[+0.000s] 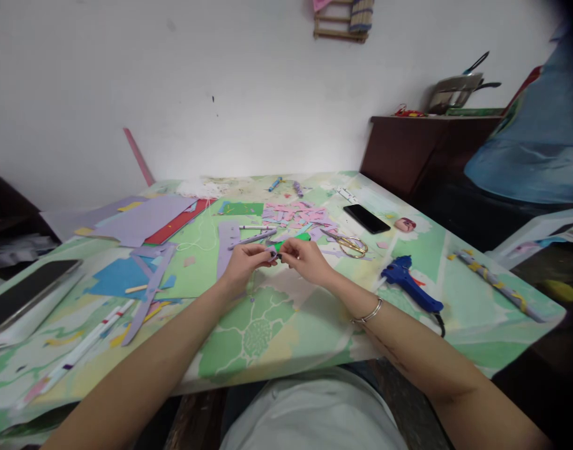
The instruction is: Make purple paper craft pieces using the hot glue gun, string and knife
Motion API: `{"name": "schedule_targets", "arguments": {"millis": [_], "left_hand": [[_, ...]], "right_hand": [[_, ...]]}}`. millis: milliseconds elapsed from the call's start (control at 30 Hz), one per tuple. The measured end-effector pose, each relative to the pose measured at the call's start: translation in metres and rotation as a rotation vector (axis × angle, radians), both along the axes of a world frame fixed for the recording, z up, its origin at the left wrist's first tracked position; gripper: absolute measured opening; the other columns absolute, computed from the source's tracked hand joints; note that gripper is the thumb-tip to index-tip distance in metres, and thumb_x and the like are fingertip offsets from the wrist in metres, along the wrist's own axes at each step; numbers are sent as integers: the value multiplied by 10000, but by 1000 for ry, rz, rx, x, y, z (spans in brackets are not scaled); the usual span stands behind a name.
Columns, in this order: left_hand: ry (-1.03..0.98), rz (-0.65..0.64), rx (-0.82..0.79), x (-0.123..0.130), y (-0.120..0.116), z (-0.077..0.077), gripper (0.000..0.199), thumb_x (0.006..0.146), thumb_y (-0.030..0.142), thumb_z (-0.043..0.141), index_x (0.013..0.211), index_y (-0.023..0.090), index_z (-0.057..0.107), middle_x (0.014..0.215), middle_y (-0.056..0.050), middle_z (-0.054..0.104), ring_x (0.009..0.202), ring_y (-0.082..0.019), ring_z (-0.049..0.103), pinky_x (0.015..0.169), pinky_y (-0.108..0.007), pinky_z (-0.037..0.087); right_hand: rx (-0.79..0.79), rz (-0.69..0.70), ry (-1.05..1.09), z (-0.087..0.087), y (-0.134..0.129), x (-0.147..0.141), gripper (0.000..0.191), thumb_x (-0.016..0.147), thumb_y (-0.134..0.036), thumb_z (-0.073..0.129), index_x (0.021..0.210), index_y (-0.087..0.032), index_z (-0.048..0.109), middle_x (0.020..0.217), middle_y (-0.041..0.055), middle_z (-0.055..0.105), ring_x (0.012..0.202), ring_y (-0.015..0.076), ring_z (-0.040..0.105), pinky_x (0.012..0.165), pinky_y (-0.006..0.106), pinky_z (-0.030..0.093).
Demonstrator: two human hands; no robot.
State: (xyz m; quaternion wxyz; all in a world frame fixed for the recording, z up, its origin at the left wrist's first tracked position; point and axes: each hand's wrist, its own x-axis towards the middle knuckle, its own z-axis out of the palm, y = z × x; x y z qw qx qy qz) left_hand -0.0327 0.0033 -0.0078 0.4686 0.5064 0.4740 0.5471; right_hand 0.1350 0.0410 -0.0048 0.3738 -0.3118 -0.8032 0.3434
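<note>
My left hand and my right hand meet above the middle of the table, fingertips almost touching. Both are closed in a pinch around something too small to make out. Just behind my right hand lies a bright green object, partly hidden by the fingers. A grey-purple pen-like stick and a white marker lie beyond my left hand, beside a strip of purple paper. To the right of my right hand rest gold-handled scissors.
A blue glue gun with its cord and a black phone lie to the right. Pink paper scraps cover the back middle. Purple sheets, blue paper and a dark tablet-like device are on the left.
</note>
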Motion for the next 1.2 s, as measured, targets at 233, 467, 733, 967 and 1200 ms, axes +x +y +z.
{"name": "schedule_targets", "arguments": {"millis": [233,467,733,967,1200], "left_hand": [[155,-21,122,-1,-2,-1,149,613,257,749,689,136,709,645,-50,686,623,-160,624,638,-270,497],[327,2,239,-1,1,-5,142,599,239,739,667,130,678,657,-50,663,630,-170,619,642,-287,498],[302,29,157,-1,1,-3,128,606,248,725,653,136,683,610,-44,666,576,-165,617,577,-265,481],[211,10,67,-1,-1,2,141,634,285,719,634,147,688,568,-26,668,553,-142,613,574,-248,485],[201,0,29,-3,0,2,137,652,287,717,636,152,712,572,-39,680,569,-151,623,594,-261,493]], "right_hand": [[-109,14,20,-2,3,0,55,752,-175,538,707,-155,561,601,-21,575,512,85,536,497,187,387],[-209,28,36,-8,7,-1,49,732,-187,549,701,-154,566,560,-26,563,487,84,540,455,173,390],[-235,88,89,-12,12,-1,73,750,-218,537,734,-152,563,614,-14,582,503,83,540,488,194,417],[-185,92,110,-3,4,-1,45,759,-201,532,770,-162,551,647,-20,573,524,88,532,512,209,421],[26,35,-14,1,-1,1,49,786,-155,504,782,-169,551,644,-27,570,531,83,486,542,206,358]]}}
